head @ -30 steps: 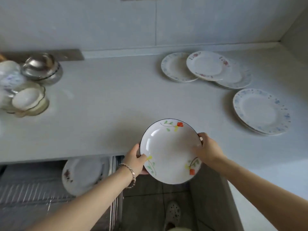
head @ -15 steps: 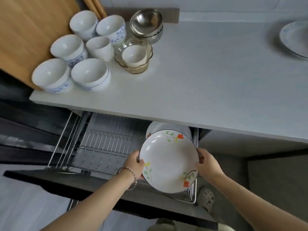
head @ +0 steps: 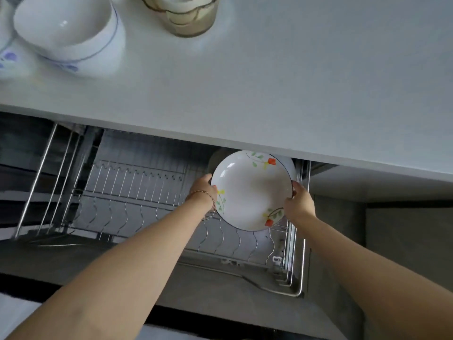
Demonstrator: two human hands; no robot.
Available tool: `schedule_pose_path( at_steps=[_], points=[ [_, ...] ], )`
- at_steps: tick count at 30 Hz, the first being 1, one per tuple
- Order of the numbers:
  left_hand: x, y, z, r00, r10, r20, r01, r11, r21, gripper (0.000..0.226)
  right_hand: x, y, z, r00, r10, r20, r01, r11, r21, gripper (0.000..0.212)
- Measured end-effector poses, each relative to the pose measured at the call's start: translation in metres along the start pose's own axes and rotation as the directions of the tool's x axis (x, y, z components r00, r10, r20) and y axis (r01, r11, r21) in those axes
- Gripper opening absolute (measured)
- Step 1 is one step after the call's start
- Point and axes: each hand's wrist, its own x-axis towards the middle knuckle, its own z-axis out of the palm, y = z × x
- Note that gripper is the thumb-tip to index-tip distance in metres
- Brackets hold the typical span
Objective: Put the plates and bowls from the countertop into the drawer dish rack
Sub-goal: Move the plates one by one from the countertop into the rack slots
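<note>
Both hands grip one flowered plate (head: 250, 192) by opposite rims: the left hand (head: 203, 187) curls round its left edge, the right hand (head: 297, 201) its right edge, tilting it near upright, probably so it slips between the wires of the drawer dish rack (head: 137, 192). It hangs over the rack's right end, in front of another plate (head: 290, 164).

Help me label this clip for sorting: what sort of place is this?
Most likely a home kitchen: a pale countertop holding bowls, and below it a pull-out wire dish rack into which both hands lower a flowered plate.
</note>
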Motion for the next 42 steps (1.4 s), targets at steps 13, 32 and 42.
schedule_pose_path(
  at_steps=[13, 32, 42],
  points=[
    [0.024, -0.013, 0.026, 0.974, 0.165, -0.155, -0.175, 0.983, -0.053, 0.027, 0.022, 0.022, 0.018, 0.979, 0.19, -0.068, -0.173, 0.965, 0.197, 0.036],
    [-0.093, 0.051, 0.035, 0.92, 0.159, 0.359, -0.256, 0.936, 0.24, 0.026, -0.03, 0.011, -0.074, 0.928, 0.153, 0.338, -0.147, 0.988, -0.045, 0.034],
    [-0.183, 0.27, 0.111, 0.839, 0.408, 0.359, -0.492, 0.852, 0.18, 0.028, -0.034, 0.001, -0.318, 0.997, -0.042, 0.072, 0.031, 0.989, 0.142, 0.029]
  ],
)
